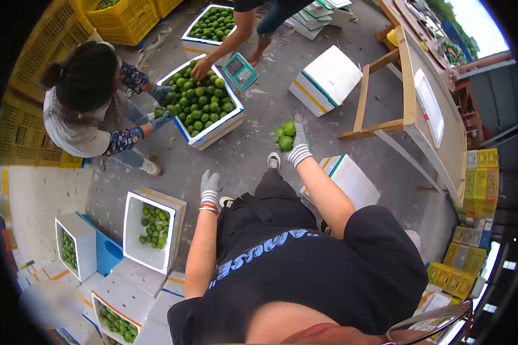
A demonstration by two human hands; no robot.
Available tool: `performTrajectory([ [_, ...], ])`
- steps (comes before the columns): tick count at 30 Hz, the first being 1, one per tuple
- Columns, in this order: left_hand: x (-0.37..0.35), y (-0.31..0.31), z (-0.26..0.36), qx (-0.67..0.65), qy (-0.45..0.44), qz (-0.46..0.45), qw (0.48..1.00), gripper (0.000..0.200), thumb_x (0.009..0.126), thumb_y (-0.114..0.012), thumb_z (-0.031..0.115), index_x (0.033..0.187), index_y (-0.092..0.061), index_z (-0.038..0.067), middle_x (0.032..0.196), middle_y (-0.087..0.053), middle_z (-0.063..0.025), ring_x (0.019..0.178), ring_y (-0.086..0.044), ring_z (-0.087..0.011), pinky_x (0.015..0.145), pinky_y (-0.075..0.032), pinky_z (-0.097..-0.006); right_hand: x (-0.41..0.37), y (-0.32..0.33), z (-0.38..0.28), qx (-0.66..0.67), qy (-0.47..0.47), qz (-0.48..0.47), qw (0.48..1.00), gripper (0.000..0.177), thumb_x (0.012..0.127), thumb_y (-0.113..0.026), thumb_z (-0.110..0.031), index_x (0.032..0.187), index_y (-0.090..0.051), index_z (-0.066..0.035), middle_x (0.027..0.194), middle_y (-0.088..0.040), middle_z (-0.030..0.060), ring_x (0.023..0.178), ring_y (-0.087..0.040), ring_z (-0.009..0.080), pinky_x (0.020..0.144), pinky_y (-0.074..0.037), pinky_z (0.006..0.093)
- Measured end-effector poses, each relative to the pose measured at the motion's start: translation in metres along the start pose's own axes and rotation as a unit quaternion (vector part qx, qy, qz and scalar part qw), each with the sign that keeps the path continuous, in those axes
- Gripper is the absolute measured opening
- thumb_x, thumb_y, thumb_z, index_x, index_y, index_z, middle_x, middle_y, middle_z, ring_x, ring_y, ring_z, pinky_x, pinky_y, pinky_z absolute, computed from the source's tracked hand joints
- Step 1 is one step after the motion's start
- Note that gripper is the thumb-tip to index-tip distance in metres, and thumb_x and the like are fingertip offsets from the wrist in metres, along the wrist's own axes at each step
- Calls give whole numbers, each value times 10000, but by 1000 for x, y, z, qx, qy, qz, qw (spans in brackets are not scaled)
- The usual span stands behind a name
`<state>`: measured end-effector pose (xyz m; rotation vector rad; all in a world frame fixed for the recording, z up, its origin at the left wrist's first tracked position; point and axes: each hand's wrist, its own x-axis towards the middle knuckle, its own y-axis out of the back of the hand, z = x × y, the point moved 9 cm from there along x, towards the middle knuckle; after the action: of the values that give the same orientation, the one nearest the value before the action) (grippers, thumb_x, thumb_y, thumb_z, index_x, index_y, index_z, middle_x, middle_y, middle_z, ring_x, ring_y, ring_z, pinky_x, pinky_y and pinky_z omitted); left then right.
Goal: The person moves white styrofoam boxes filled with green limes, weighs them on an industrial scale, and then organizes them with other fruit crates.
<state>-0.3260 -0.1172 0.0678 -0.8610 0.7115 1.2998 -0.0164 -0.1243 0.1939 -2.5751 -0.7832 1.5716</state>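
My right hand (300, 145), in a striped grey-white glove, is closed on several green limes (286, 143), held above the floor. My left hand (210, 187), in a matching glove, hangs in front of me with fingers stretched out and nothing in it. Ahead stands a white foam box (217, 135) heaped with limes (200, 107). Two other people reach into it: a gloved hand (162, 118) at its left side and a bare hand (202, 68) at its far end. A teal digital scale (240, 71) is by the box's right corner.
A closed white box (332, 75) stands ahead right, and another white box (351, 183) is beside my right arm. A tilted wooden-framed table (411, 86) is at right. An open box (133, 238) with limes stands left, near stacked boxes. Yellow crates (124, 23) line the back left.
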Motion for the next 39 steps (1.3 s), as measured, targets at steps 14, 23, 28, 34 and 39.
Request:
performTrajectory([
  [14,42,56,-92,172,249,161,939,186,813,-492,226,982,-515,152,832,-530,-58,704,-540,-234,512,-410,-414,-30,347,-522,134,428,343,825,567,691,-647,-553,1074,-493,-165,915,-555,91,771,-560,256,606,-490,474],
  [23,41,-29,-21,256,247,183,916,249,808,-459,197,1050,-509,167,806,-519,-58,630,-519,-203,471,-374,-363,41,511,-676,-475,159,548,670,686,671,-566,-617,1159,-564,-136,1178,-547,172,1124,-486,339,968,-361,407],
  [28,54,-52,1,249,211,164,931,424,796,-470,175,1219,-447,181,768,-496,-39,583,-490,-166,458,-375,-346,79,539,-677,-555,84,491,666,612,814,-399,-543,1217,-507,-96,1274,-464,176,1200,-413,344,989,-336,402],
  [34,42,-68,-1,255,227,183,922,508,780,-482,162,1283,-408,181,808,-521,-35,599,-500,-159,464,-384,-351,70,533,-693,-592,128,439,664,558,909,-273,-435,1236,-466,-25,1295,-434,180,1220,-389,302,998,-320,351],
  [39,12,-98,7,287,196,184,919,479,749,-511,131,1226,-477,102,619,-481,-23,437,-436,-122,367,-327,-285,144,635,-732,-618,239,400,633,604,867,-361,-471,1271,-398,-24,1305,-403,149,1188,-387,297,979,-311,358],
])
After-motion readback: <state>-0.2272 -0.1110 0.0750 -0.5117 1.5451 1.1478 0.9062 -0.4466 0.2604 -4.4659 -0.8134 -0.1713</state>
